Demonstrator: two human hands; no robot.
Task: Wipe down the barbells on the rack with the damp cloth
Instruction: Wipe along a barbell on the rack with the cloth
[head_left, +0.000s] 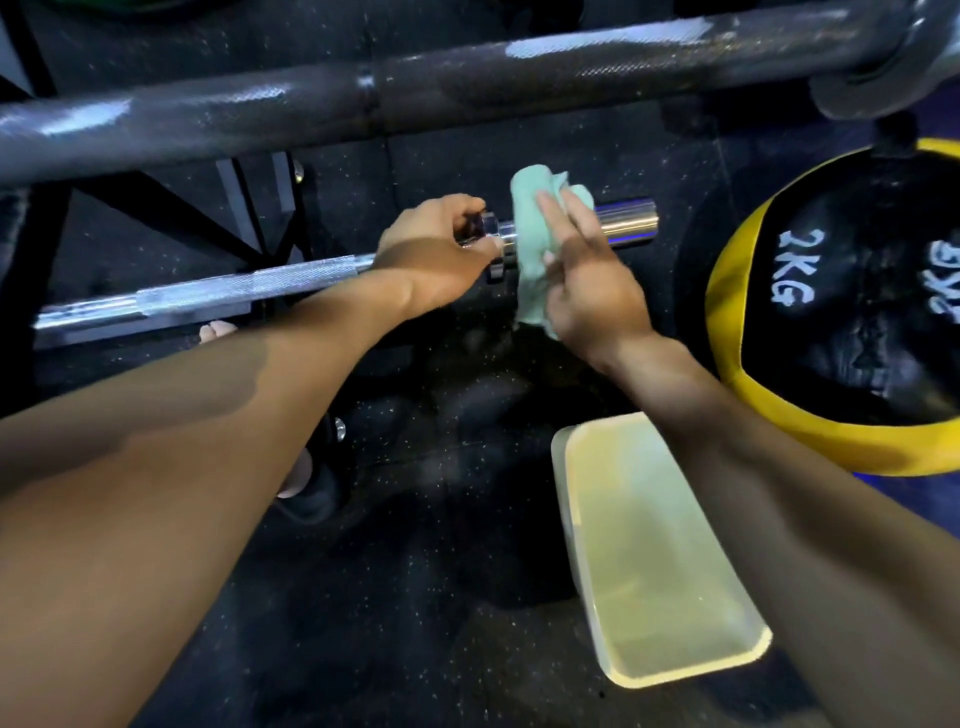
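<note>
A chrome barbell (208, 293) runs from the left to a shiny sleeve end (628, 221) at centre. My left hand (436, 254) grips the bar at its collar. A light green cloth (530, 249) is wrapped over the sleeve just right of the collar. My right hand (587, 280) holds the cloth around the sleeve, with fingers laid over its top. A second, dark grey barbell (415, 83) lies higher up across the whole view, with wet-looking patches on it.
A pale rectangular plastic tub (654, 561) with liquid stands on the black speckled rubber floor below my right arm. A black and yellow 2 kg ball (841, 312) sits at the right. Dark rack struts (244, 202) stand behind the chrome bar.
</note>
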